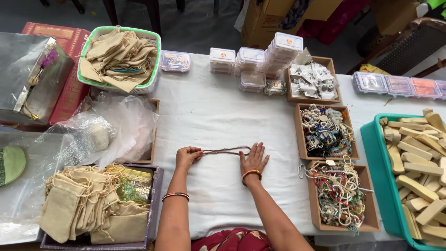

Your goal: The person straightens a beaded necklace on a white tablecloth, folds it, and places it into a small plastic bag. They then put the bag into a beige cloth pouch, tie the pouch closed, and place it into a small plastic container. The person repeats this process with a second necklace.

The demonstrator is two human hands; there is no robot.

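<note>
Bead string [226, 150] stretched flat on the counter [218, 111]: my left hand [187, 156] pinches one end, my right hand [253, 160], open-palmed, presses the other. Straightened, not yet bagged; pouches [76, 204] wait left.

At the table's far edge we see stacked clear plastic lidded boxes [260, 62] with small round orange labels. Far right edge, a row of flat clear cases [399, 85]. Off the far-left corner, a red rectangular gift box [69, 42] beside a silver foil-wrapped package [28, 74]. Behind the table, a brown cardboard carton [265, 18].
</note>
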